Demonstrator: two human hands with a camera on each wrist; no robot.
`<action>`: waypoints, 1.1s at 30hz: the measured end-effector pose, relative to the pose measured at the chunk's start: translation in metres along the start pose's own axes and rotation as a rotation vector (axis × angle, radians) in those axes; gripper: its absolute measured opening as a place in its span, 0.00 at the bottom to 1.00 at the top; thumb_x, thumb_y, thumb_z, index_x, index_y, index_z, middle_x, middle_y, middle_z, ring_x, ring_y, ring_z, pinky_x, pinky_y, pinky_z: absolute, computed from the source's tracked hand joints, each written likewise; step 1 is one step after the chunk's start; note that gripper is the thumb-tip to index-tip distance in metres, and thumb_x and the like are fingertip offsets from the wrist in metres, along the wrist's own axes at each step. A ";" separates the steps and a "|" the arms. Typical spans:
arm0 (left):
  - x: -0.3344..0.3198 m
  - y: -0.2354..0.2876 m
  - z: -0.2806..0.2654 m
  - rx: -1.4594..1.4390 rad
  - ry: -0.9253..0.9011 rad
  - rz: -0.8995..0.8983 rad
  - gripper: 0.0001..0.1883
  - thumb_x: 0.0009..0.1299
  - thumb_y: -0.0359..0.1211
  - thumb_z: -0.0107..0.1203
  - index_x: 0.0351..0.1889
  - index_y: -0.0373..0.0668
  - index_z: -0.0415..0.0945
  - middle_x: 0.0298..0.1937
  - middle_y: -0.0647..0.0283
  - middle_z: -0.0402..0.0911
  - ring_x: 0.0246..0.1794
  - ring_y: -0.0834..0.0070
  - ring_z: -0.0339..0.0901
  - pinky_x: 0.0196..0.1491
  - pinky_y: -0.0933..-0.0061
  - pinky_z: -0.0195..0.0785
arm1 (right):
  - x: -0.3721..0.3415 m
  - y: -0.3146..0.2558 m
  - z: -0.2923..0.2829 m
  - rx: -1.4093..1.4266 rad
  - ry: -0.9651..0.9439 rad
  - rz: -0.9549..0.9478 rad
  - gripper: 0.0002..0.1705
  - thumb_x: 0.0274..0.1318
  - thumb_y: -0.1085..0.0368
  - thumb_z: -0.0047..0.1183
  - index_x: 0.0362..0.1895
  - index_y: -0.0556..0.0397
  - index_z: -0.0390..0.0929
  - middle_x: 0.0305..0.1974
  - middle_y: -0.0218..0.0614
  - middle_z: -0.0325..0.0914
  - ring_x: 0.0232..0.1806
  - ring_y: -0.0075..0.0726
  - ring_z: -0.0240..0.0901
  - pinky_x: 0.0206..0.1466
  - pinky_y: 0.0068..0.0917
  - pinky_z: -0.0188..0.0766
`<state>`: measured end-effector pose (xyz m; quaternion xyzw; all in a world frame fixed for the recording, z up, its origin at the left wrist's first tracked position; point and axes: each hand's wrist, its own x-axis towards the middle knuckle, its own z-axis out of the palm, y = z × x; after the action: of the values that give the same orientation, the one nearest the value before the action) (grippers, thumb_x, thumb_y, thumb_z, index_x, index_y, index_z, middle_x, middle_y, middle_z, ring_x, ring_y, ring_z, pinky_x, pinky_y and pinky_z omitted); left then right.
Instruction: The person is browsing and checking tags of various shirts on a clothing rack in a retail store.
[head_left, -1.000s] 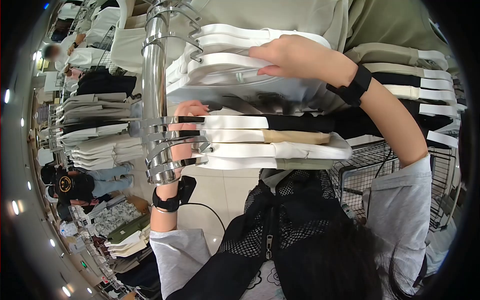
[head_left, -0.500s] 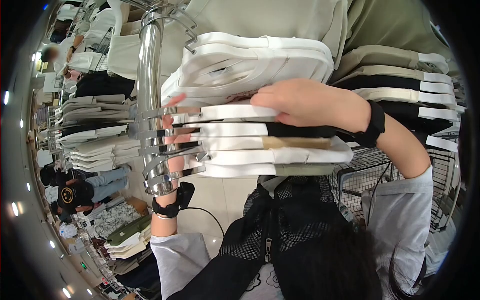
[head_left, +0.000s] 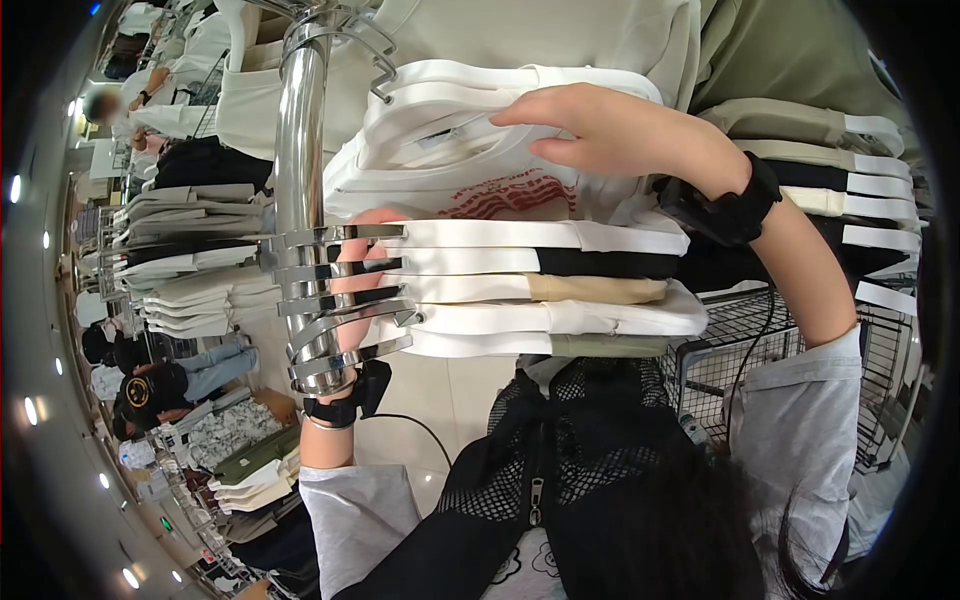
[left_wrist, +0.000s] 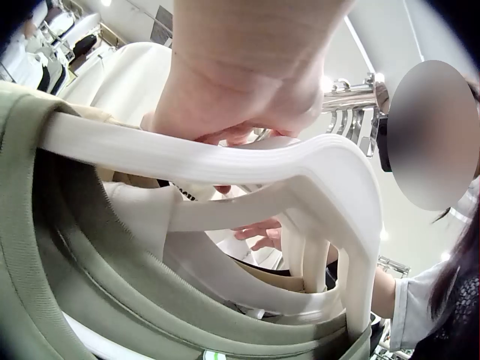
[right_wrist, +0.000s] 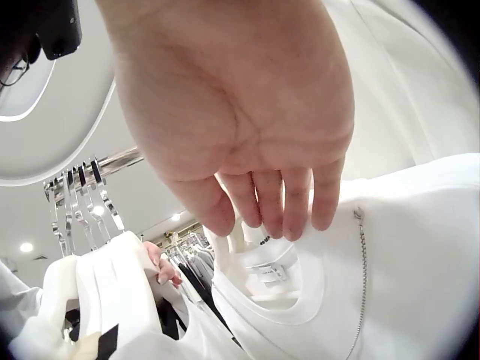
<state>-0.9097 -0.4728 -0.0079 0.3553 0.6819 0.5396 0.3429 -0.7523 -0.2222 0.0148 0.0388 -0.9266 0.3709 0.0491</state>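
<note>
In the head view, my right hand (head_left: 610,130) reaches over a white shirt (head_left: 460,185) with red print, thumb apart from the fingers. The right wrist view shows the relaxed fingers of that hand (right_wrist: 255,127) above a white shirt's collar (right_wrist: 300,300), gripping nothing visible. My left hand (head_left: 355,275) is beside the rail, partly hidden behind a front group of white hangers (head_left: 470,260). Its fingertips (right_wrist: 163,266) curl round the group's far side in the right wrist view. From the left wrist, that hand (left_wrist: 240,82) is over a white hanger (left_wrist: 187,157), its grip partly covered.
A chrome rail (head_left: 303,150) carries the hooks. Pale and green garments (head_left: 800,50) hang behind, with more hangers (head_left: 880,185) at right. A wire cart (head_left: 720,350) stands below them. Other racks (head_left: 205,225) and people, one in a black shirt (head_left: 150,395), are at left.
A white hanger has come toward the body, into the front group. My right hand followed it forward, then moved back over the rear shirts. My left fingers spread, then closed round the group.
</note>
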 end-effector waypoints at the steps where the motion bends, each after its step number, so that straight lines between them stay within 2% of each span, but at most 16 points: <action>1: -0.003 0.000 0.000 0.002 0.004 0.001 0.24 0.60 0.42 0.51 0.51 0.39 0.66 0.53 0.53 0.70 0.56 0.67 0.66 0.61 0.67 0.56 | 0.000 0.001 0.000 0.001 -0.005 0.016 0.20 0.55 0.67 0.44 0.54 0.53 0.68 0.47 0.40 0.73 0.48 0.43 0.69 0.52 0.32 0.65; 8: -0.015 0.001 -0.002 0.019 0.023 0.007 0.24 0.61 0.42 0.51 0.51 0.38 0.66 0.52 0.54 0.70 0.56 0.68 0.66 0.61 0.68 0.56 | 0.006 -0.006 -0.023 0.173 0.026 0.099 0.15 0.54 0.67 0.48 0.46 0.55 0.72 0.36 0.37 0.74 0.35 0.34 0.70 0.39 0.27 0.68; 10: -0.018 0.001 -0.006 0.023 0.026 0.007 0.24 0.61 0.42 0.51 0.51 0.38 0.66 0.52 0.55 0.70 0.56 0.68 0.66 0.61 0.68 0.56 | 0.007 0.003 -0.019 0.070 0.142 -0.013 0.13 0.52 0.69 0.50 0.44 0.55 0.73 0.33 0.35 0.73 0.30 0.31 0.68 0.34 0.25 0.67; 14: -0.025 0.001 -0.006 0.035 0.032 0.008 0.24 0.61 0.42 0.51 0.52 0.38 0.66 0.52 0.55 0.70 0.55 0.68 0.66 0.61 0.68 0.56 | 0.009 0.009 -0.013 0.032 0.095 -0.003 0.14 0.51 0.69 0.51 0.44 0.56 0.72 0.35 0.36 0.73 0.30 0.31 0.69 0.33 0.25 0.68; 17: -0.031 0.001 -0.006 0.045 0.037 0.008 0.24 0.61 0.43 0.51 0.52 0.38 0.66 0.52 0.56 0.70 0.55 0.69 0.66 0.61 0.68 0.56 | 0.008 0.007 -0.011 0.067 0.072 0.069 0.14 0.51 0.66 0.51 0.43 0.54 0.72 0.34 0.41 0.74 0.31 0.41 0.71 0.37 0.32 0.69; 20: -0.042 0.003 -0.009 0.056 0.044 0.013 0.24 0.61 0.43 0.51 0.52 0.38 0.66 0.51 0.56 0.70 0.55 0.69 0.66 0.60 0.68 0.56 | 0.006 0.003 -0.002 0.009 0.130 -0.031 0.15 0.50 0.65 0.52 0.43 0.54 0.71 0.35 0.41 0.74 0.34 0.44 0.72 0.39 0.34 0.69; 22: -0.041 0.006 -0.009 0.060 0.047 0.013 0.24 0.61 0.43 0.51 0.52 0.38 0.66 0.51 0.56 0.70 0.55 0.69 0.66 0.60 0.68 0.56 | 0.001 -0.014 0.009 0.017 0.219 -0.281 0.15 0.49 0.63 0.53 0.41 0.54 0.71 0.35 0.41 0.73 0.36 0.46 0.71 0.40 0.35 0.68; 23: -0.041 0.014 -0.008 0.056 0.028 -0.007 0.23 0.62 0.42 0.51 0.51 0.38 0.66 0.50 0.58 0.70 0.53 0.71 0.67 0.58 0.70 0.58 | -0.004 -0.026 0.009 0.114 0.053 -0.250 0.15 0.49 0.61 0.53 0.39 0.56 0.71 0.37 0.41 0.72 0.37 0.47 0.70 0.40 0.37 0.67; 24: -0.039 0.023 -0.006 0.052 0.006 -0.029 0.22 0.62 0.40 0.51 0.51 0.37 0.66 0.49 0.60 0.69 0.51 0.73 0.67 0.56 0.72 0.60 | -0.006 -0.028 0.013 0.116 0.054 -0.246 0.15 0.49 0.61 0.53 0.39 0.56 0.71 0.37 0.41 0.72 0.37 0.47 0.70 0.40 0.37 0.67; 26: -0.033 0.045 -0.012 0.007 -0.079 -0.112 0.20 0.62 0.37 0.52 0.50 0.37 0.67 0.47 0.61 0.70 0.49 0.76 0.67 0.52 0.75 0.62 | -0.010 -0.029 0.020 0.093 -0.254 -0.204 0.12 0.48 0.64 0.54 0.34 0.57 0.71 0.27 0.43 0.72 0.31 0.48 0.70 0.35 0.37 0.66; 28: -0.015 0.049 -0.023 0.355 -0.104 -0.279 0.11 0.67 0.29 0.45 0.46 0.41 0.71 0.43 0.64 0.73 0.39 0.79 0.71 0.44 0.77 0.65 | -0.003 -0.032 0.011 0.141 -0.359 -0.132 0.11 0.48 0.63 0.53 0.31 0.58 0.70 0.23 0.45 0.71 0.29 0.51 0.69 0.33 0.41 0.64; 29: -0.010 0.049 -0.022 0.275 -0.075 -0.117 0.09 0.64 0.24 0.47 0.41 0.43 0.73 0.37 0.68 0.73 0.29 0.83 0.70 0.37 0.82 0.67 | 0.001 -0.028 0.008 0.080 -0.312 -0.163 0.11 0.48 0.62 0.53 0.30 0.58 0.70 0.23 0.46 0.71 0.29 0.52 0.69 0.33 0.41 0.64; 30: -0.003 0.045 -0.013 0.302 0.067 0.062 0.08 0.63 0.25 0.50 0.40 0.40 0.71 0.34 0.68 0.71 0.29 0.84 0.68 0.34 0.82 0.66 | 0.005 -0.024 0.005 0.018 -0.265 -0.195 0.12 0.48 0.62 0.53 0.29 0.58 0.70 0.22 0.46 0.71 0.28 0.53 0.69 0.33 0.42 0.64; 31: -0.003 0.043 -0.013 0.294 0.139 0.087 0.07 0.66 0.29 0.48 0.41 0.40 0.69 0.36 0.67 0.69 0.35 0.83 0.66 0.40 0.82 0.61 | 0.007 -0.015 0.007 -0.099 -0.143 -0.180 0.12 0.49 0.61 0.52 0.30 0.57 0.70 0.22 0.47 0.71 0.28 0.53 0.68 0.33 0.41 0.65; 32: -0.003 0.041 -0.015 0.285 0.210 0.112 0.09 0.69 0.33 0.47 0.43 0.40 0.66 0.37 0.67 0.68 0.42 0.83 0.64 0.46 0.83 0.57 | 0.010 -0.010 0.004 -0.100 -0.146 -0.183 0.12 0.49 0.61 0.52 0.30 0.57 0.70 0.22 0.47 0.71 0.28 0.53 0.68 0.33 0.41 0.65; 33: -0.002 0.040 -0.015 0.214 0.166 0.205 0.05 0.69 0.31 0.46 0.39 0.40 0.65 0.35 0.67 0.67 0.40 0.82 0.66 0.45 0.81 0.58 | 0.013 -0.005 0.001 -0.166 -0.075 -0.135 0.12 0.49 0.61 0.52 0.31 0.57 0.70 0.22 0.47 0.71 0.27 0.52 0.69 0.33 0.41 0.65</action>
<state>-0.9167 -0.4753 0.0342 0.4115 0.7217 0.5236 0.1889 -0.7648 -0.2272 0.0189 0.1109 -0.9505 0.2872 0.0422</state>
